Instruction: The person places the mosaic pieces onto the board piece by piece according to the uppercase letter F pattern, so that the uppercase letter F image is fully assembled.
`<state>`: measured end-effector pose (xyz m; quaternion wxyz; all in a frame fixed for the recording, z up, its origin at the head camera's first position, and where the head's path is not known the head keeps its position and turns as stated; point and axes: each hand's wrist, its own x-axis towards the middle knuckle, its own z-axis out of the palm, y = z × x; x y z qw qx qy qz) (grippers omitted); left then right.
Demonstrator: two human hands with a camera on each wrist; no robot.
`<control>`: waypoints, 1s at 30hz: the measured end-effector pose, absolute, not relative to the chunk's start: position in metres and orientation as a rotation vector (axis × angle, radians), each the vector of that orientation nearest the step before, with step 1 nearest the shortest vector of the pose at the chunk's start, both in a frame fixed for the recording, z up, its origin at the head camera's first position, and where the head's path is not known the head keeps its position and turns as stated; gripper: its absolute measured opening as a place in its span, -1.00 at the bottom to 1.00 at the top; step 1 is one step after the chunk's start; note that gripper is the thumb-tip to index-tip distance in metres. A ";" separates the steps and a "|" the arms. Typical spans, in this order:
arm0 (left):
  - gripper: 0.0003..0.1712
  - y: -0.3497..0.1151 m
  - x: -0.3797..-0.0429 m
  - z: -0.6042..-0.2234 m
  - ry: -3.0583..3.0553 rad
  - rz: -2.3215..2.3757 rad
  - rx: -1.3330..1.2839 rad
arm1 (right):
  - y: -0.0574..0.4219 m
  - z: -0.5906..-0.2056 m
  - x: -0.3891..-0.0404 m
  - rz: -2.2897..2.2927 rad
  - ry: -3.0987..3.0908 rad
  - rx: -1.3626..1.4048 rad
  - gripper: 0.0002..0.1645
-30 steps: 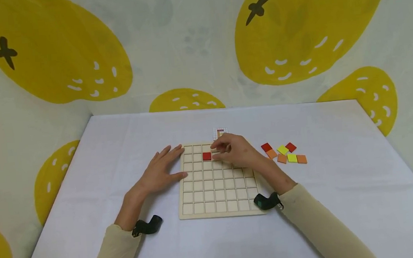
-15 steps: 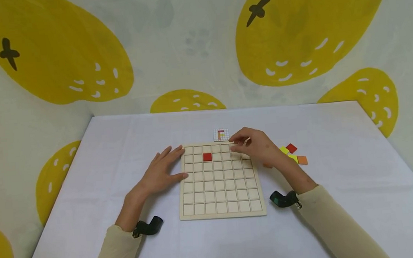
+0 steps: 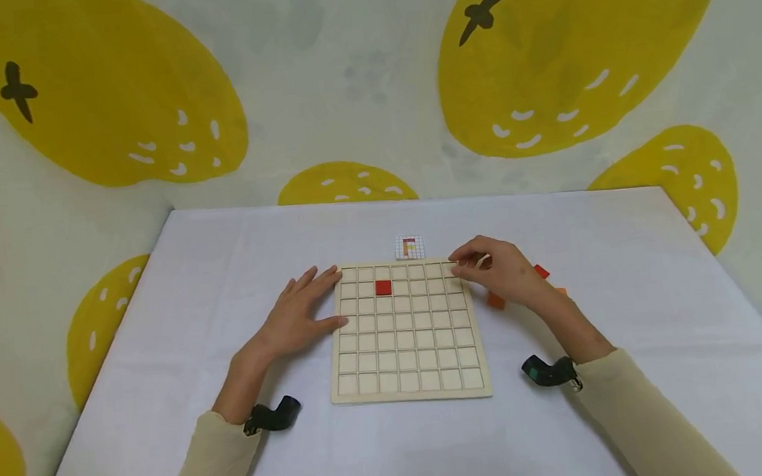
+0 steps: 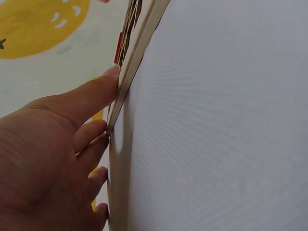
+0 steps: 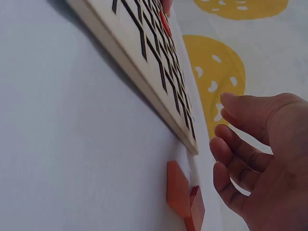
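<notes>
The right hand (image 3: 509,272) is near the board's far right corner, its fingers loosely bent with nothing seen in their hold. The left hand (image 3: 299,317) lies spread out flat, gripping nothing, its thumb and fingertips touching the left edge and far left corner of the board (image 3: 408,360). This board is pale wood, square, ruled into seven rows of seven shallow cells, and sits around the table's middle. One flat, glossy red tile (image 3: 383,288) fills the third cell from the left, second row from the far edge. Past that edge lies a small gridded card (image 3: 410,247). Beside the right edge, an orange tile (image 3: 496,300) shows among loose pieces partly hidden by the right hand. White cloth covers the table (image 3: 400,455); big yellow fruit shapes pattern the wall (image 3: 340,83) behind. A second ago the right hand was beside the red tile; it has since moved rightward, while the left hand and that tile have stayed.
</notes>
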<state>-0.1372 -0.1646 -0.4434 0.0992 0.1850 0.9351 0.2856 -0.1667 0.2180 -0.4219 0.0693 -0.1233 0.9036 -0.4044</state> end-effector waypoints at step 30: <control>-0.02 -0.165 -0.140 -0.443 2.733 0.826 0.536 | 0.262 -0.419 -0.164 -1.113 2.749 -0.170 -0.63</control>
